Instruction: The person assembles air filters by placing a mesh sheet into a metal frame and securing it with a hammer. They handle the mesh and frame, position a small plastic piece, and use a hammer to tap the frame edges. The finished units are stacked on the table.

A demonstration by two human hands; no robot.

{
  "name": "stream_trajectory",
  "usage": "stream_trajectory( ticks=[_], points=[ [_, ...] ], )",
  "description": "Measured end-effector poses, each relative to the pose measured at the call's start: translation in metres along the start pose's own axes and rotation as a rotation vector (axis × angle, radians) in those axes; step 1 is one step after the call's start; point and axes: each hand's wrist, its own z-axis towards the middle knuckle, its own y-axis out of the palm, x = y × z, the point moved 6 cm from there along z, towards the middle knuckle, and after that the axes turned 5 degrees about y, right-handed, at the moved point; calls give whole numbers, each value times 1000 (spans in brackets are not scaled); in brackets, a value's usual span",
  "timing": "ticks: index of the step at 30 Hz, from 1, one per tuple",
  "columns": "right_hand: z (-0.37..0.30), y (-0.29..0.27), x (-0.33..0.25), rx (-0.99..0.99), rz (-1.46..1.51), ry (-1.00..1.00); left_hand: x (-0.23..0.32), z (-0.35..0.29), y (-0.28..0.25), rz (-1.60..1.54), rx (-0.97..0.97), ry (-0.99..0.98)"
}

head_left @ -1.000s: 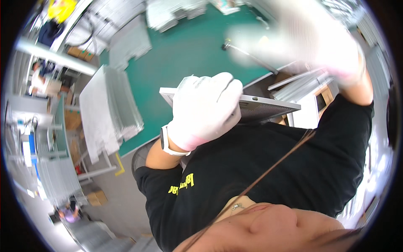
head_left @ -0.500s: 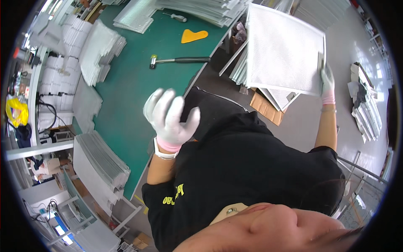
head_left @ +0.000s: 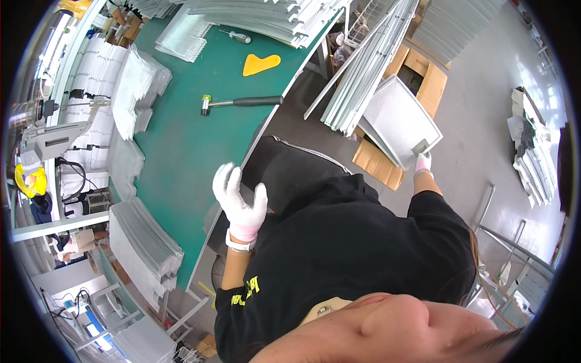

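My left hand (head_left: pixel 239 202), in a white glove with a pink cuff, is raised beside the green table's edge. It is open and empty, with its fingers apart. On my right, my gloved right hand (head_left: pixel 423 163) is closed on the corner of a white framed mesh panel (head_left: pixel 402 115). The panel is low and tilted, above a cardboard box (head_left: pixel 433 91) and against other panels. Its far side and some of my right fingers are hidden. A hammer (head_left: pixel 242 101) with a black handle lies on the green table (head_left: pixel 175 139).
A yellow scraper (head_left: pixel 261 64) and a screwdriver (head_left: pixel 237 37) lie farther back on the table. Stacks of white mesh sheets (head_left: pixel 145 242) line its left side. Long metal profiles (head_left: pixel 363 72) lean right of the table edge. More stacked pieces (head_left: pixel 532 148) lie at far right.
My right hand has brought the mesh panel down and inward, toward the box. My left hand stays raised and empty, a little lower in view. The whole view has shifted slightly.
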Motion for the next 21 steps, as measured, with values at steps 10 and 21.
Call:
stream_trajectory(
  ticks=[10, 21],
  points=[
    [-9, 40, -40, 213, -317, 261, -3, -25, 14, -8, -52, -151],
    [38, 45, 9, 92, -313, 55, -9, -25, 21, 11, -59, -169]
  ],
)
